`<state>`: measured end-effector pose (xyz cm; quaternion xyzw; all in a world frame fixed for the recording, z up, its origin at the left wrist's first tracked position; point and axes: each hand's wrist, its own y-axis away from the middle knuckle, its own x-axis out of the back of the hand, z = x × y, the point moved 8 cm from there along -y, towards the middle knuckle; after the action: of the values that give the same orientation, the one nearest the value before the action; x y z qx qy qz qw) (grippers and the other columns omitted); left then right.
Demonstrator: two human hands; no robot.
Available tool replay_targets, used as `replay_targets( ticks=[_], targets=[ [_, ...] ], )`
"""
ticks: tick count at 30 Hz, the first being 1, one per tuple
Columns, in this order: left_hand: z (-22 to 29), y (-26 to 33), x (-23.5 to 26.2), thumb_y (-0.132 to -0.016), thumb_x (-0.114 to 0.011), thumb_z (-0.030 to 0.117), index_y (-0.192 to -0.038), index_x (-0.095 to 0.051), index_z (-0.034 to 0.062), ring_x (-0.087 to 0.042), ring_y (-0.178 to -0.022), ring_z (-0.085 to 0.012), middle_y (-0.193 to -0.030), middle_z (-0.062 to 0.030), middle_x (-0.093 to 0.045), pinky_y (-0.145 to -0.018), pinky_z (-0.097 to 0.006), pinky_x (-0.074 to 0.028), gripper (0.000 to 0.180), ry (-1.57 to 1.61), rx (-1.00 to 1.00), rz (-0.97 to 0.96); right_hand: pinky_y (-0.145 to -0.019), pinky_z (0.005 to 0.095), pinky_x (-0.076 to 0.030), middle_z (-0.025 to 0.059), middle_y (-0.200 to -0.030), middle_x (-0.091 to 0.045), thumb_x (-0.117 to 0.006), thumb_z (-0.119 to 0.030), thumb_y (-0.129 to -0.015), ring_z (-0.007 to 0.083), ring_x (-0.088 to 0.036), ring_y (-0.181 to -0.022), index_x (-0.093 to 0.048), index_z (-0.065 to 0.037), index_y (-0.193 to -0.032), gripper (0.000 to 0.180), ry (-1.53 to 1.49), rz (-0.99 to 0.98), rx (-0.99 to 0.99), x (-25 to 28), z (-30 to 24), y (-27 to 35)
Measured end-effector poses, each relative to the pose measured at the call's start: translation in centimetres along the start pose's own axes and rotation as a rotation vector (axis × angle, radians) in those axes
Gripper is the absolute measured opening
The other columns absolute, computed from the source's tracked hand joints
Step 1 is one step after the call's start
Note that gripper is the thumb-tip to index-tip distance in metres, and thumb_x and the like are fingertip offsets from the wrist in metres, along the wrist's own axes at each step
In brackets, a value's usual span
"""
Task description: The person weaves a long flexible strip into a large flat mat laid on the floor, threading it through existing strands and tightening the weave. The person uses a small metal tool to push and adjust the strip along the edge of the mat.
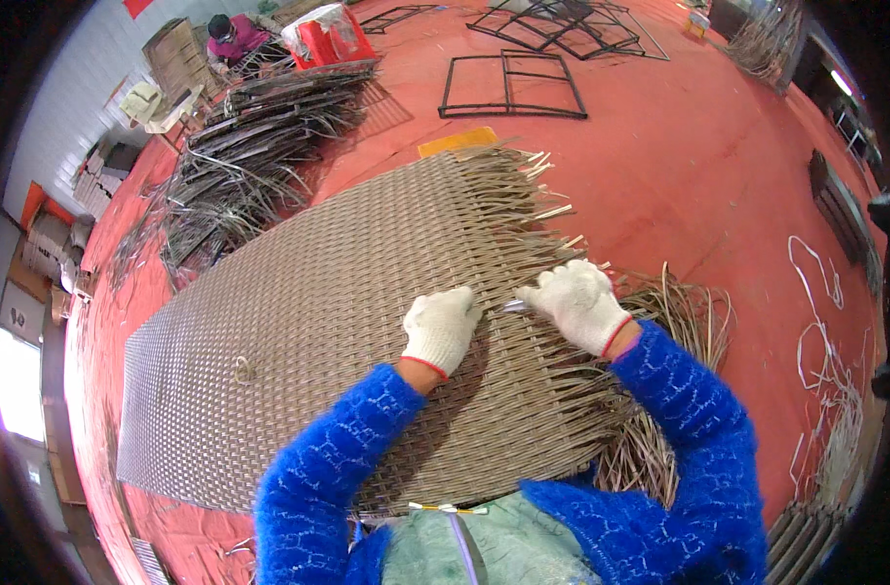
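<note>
A large brown woven wicker panel (pixel 298 322) lies in front of me, with loose strand ends (pixel 533 210) fringing its right side. My left hand (pixel 441 331), in a white knit glove with a red cuff, rests on the weave with its fingers closed; what they pinch, if anything, is hidden. In a matching glove, my right hand (pixel 579 307) is closed around a small tool with a shiny metal tip (pixel 514 306). That tip points left at the weave near the fringed edge. The tool's handle is hidden inside the hand.
Long strands (pixel 659 439) hang below the panel's right side. Dark strips are piled (pixel 240 156) at the far left, near another person (pixel 235 39). Black metal frames (pixel 511 86) lie on the red floor (pixel 698 175) at the back. White cords (pixel 817 331) trail at the right.
</note>
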<state>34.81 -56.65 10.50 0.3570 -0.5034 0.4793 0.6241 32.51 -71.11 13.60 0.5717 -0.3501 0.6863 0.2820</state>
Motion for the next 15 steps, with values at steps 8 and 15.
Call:
replay_targets(
  ticks=[8, 15],
  targets=[
    [3.5, -1.6, -0.9, -0.086, -0.063, 0.027, -0.097, -0.064, 0.0148, -0.062, -0.090, -0.0339, -0.103, -0.0087, -0.060, -0.076, -0.044, -0.051, 0.016, 0.120, -0.260, -0.080, -0.070, 0.0427, -0.050, 0.0055, -0.081, -0.064, -0.065, -0.027, -0.080, 0.0268, -0.064, -0.081, -0.066, -0.020, -0.102, 0.023, -0.120, -0.008, -0.208, 0.8, 2.0, 2.8],
    [2.9, -0.9, 2.0, -0.086, -0.059, 0.023, -0.090, -0.062, 0.0130, -0.060, -0.087, -0.0337, -0.091, -0.0099, -0.059, -0.073, -0.045, -0.049, 0.011, 0.357, -0.285, 0.242, -0.076, 0.0359, -0.050, 0.0091, -0.097, -0.068, -0.067, -0.022, -0.079, 0.0253, -0.065, -0.087, -0.066, -0.012, -0.106, 0.029, -0.529, -0.034, -0.615, 1.5, 5.6, 2.6]
  ],
)
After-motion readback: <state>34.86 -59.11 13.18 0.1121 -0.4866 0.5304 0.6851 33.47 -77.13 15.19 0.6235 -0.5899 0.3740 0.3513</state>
